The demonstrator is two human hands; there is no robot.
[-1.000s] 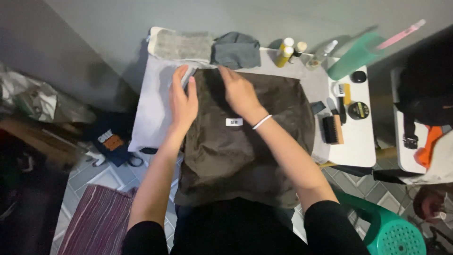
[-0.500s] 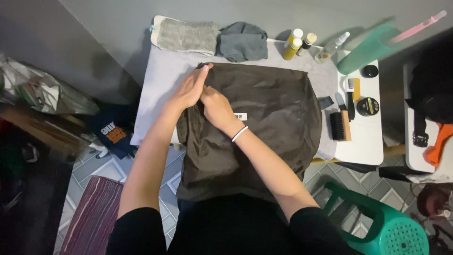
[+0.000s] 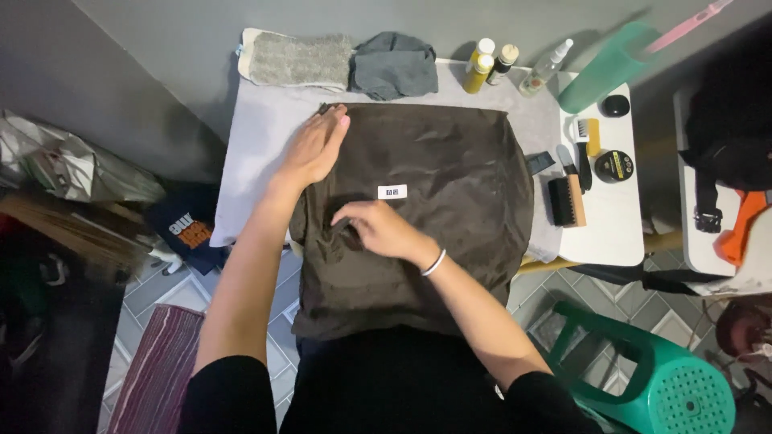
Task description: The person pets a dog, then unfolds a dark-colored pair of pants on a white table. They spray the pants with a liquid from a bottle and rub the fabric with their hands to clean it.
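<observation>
Hands (image 3: 346, 185) flat, crinkled dark-brown fabric bag (image 3: 450, 209)

Garment (image 3: 450, 177) spread on table (image 3: 257, 137), cloths (image 3: 346, 60) behind it, brush (image 3: 567, 201) right, stool (image 3: 651, 378) beside table

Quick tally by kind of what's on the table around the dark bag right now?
Dark brown bag, both hands on it: 1
Folded cloths: 2
Small bottles: 3
Brushes: 2
Round tins: 2
Total: 10
</observation>
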